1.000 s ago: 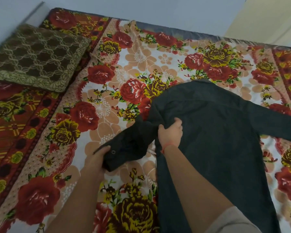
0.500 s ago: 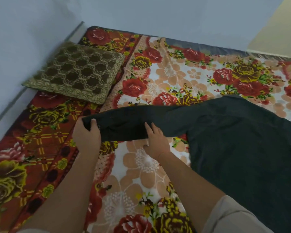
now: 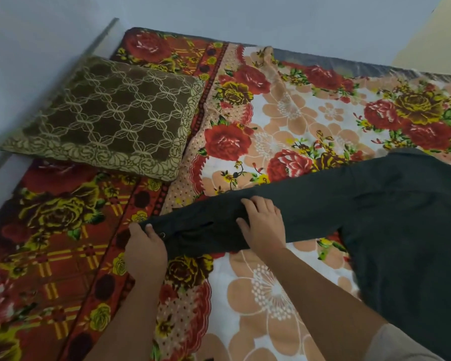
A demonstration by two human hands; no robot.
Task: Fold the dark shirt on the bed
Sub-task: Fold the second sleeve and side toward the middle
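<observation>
One dark shirt (image 3: 406,230) lies on the bed (image 3: 279,295), its body spread at my right over the flowered sheet. One sleeve (image 3: 318,204) is stretched flat toward my left, the only sleeve I can see. Both of my hands are on that sleeve. My left hand (image 3: 145,247) has the cuff (image 3: 172,230) at the sleeve's end, with the thumb over the cloth and the fingers curled round the edge, gripping it. My right hand (image 3: 263,225) lies partway along the sleeve, palm down, fingers spread and nearly straight, pressing the cloth to the bed without closing on it. One small round button (image 3: 162,234) shows on the cuff, just beside my left thumb. One brown pillow (image 3: 107,118) with a pale lattice pattern sits in the far left corner of the bed — well apart from the shirt, close to the pale wall (image 3: 219,11).
</observation>
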